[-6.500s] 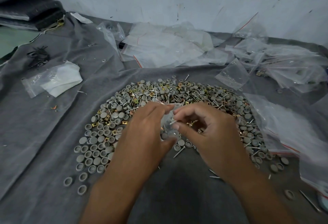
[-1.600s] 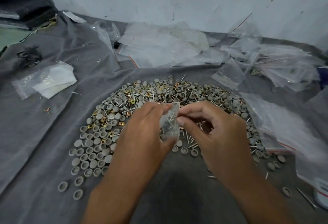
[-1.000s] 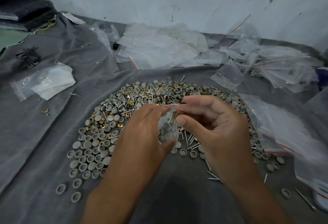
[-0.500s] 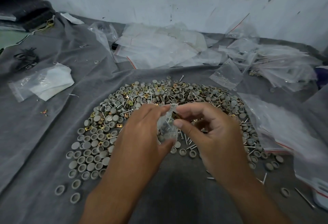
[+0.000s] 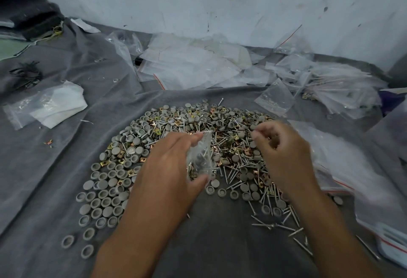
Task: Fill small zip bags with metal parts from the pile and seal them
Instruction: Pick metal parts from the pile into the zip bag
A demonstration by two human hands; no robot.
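Small clear zip bag [image 5: 199,156], part-filled with screws and brass clips, sits upright at frame centre, mouth toward 12 o'clock. Left hand [image 5: 169,172] holds it, fingers on the far face, thumb under the bottom edge. Right hand [image 5: 284,154]: 0.5 s ago it was at the bag mouth; now it has swung out toward 3 o'clock and hovers over the pile of grey round caps, steel screws and brass square clips [image 5: 198,145] on the grey cloth [image 5: 44,167]. Its fingers are curled; motion blur, cannot tell whether they pinch anything. Judgement: 1 drop-in finished, next pick starting; bag not yet sealed. Loose clear plastic bags [image 5: 193,66] lie at 12 o'clock.
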